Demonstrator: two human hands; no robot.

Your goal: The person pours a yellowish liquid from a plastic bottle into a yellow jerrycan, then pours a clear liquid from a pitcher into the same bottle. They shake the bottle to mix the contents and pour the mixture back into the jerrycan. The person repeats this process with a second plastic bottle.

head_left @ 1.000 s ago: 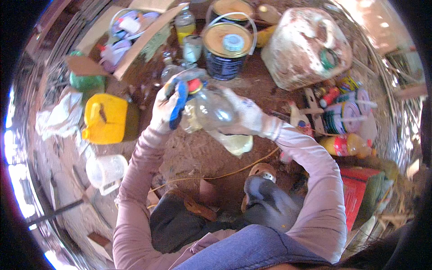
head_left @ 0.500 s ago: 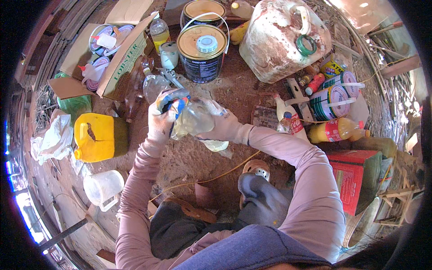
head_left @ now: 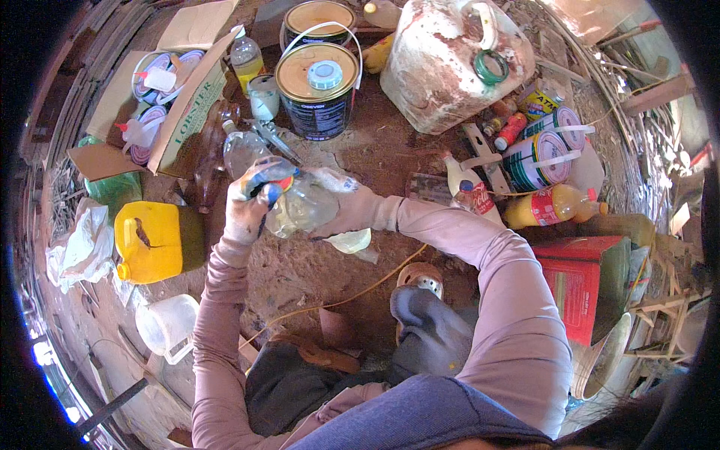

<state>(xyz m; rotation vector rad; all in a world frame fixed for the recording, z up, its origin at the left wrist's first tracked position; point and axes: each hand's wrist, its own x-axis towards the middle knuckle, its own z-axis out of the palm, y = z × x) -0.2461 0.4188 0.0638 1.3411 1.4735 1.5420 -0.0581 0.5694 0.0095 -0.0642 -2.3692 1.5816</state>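
In front of me, both gloved hands are closed on a clear plastic bottle (head_left: 304,204) that looks partly dented. My left hand (head_left: 247,199) curls its fingers at the bottle's left end; blue and orange show at those fingers, and I cannot make out whether that is a small tool or the glove. My right hand (head_left: 346,206) wraps the bottle's right side. A pale piece of plastic (head_left: 350,241) shows just below my right hand. Beyond my left hand, another clear bottle (head_left: 244,150) lies beside a metal tool (head_left: 276,139).
Paint buckets (head_left: 316,112) stand ahead, near a large dirty white jerrycan (head_left: 442,75). At left are an open carton (head_left: 187,124), a yellow jerrycan (head_left: 154,241) and a clear jug (head_left: 169,326). Drink bottles (head_left: 551,208) and a red can (head_left: 574,285) sit at right. A yellow cord (head_left: 337,304) crosses the dirt floor.
The view has shifted, so most things sit slightly farther left. Both hands keep hold of the bottle, with little change in their grip.
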